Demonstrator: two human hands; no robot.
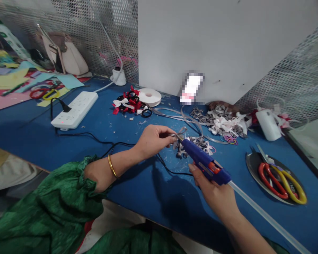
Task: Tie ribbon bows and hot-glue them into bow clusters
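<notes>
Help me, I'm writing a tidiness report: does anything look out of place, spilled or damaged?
Only mild untidiness: pale scraps litter the blue tabletop, and the scissors at right overhang their dark plate, so both look carelessly left. The held glue gun shows no obvious damage.

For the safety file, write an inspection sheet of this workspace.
Surface: blue tabletop, with small pale scraps on it.
Job's things: blue plastic glue gun, long clear stick projecting behind; thin grey looped ribbon at its nozzle.
Clutter: red-and-yellow-handled metal scissors on a round dark dish.
Hands: left hand pinches the ribbon; right hand grips the glue gun.
Cables: black cord crosses the tabletop, passing behind the left hand.
Surroundings: silver perforated mesh and flat white panel behind.
</notes>
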